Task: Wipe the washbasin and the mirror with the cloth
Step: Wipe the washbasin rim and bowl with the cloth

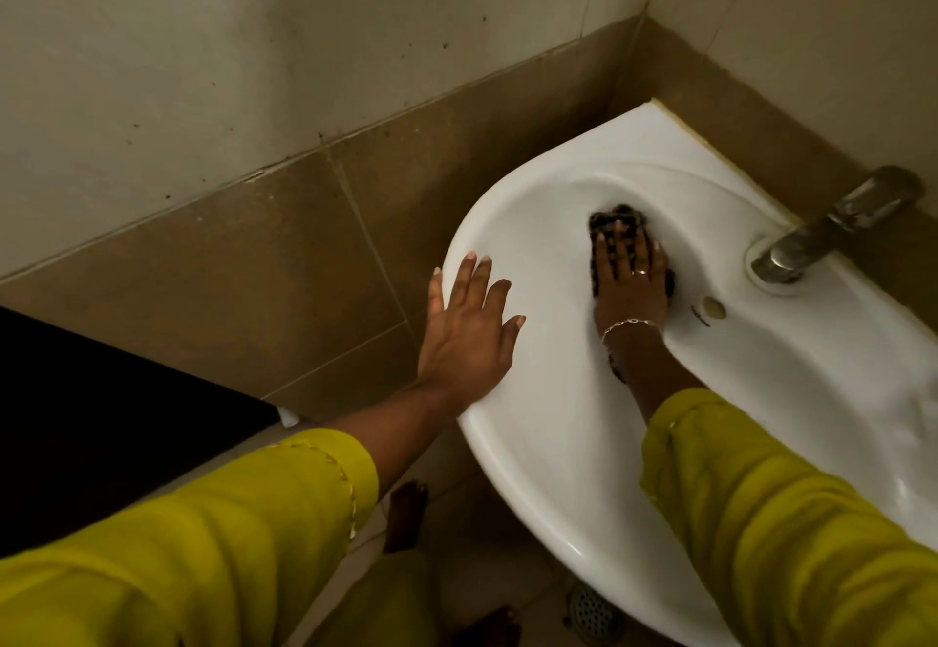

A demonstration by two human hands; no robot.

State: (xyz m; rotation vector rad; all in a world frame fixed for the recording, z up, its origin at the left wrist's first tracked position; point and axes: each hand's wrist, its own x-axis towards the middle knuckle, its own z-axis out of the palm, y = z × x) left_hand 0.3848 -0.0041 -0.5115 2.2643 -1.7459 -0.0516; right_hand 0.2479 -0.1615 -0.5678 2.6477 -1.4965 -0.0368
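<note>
The white washbasin fills the right half of the view, fixed to a tiled wall. Inside its bowl lies a dark checked cloth, pressed flat under my right hand, whose fingers are spread on top of it. My left hand rests flat on the basin's left rim with fingers apart and nothing in it. Both arms wear yellow-green sleeves. No mirror is in view.
A metal tap stands on the basin's back ledge, with an overflow hole below it. Brown and cream wall tiles lie to the left. A floor drain sits under the basin, and a dark surface is at the left edge.
</note>
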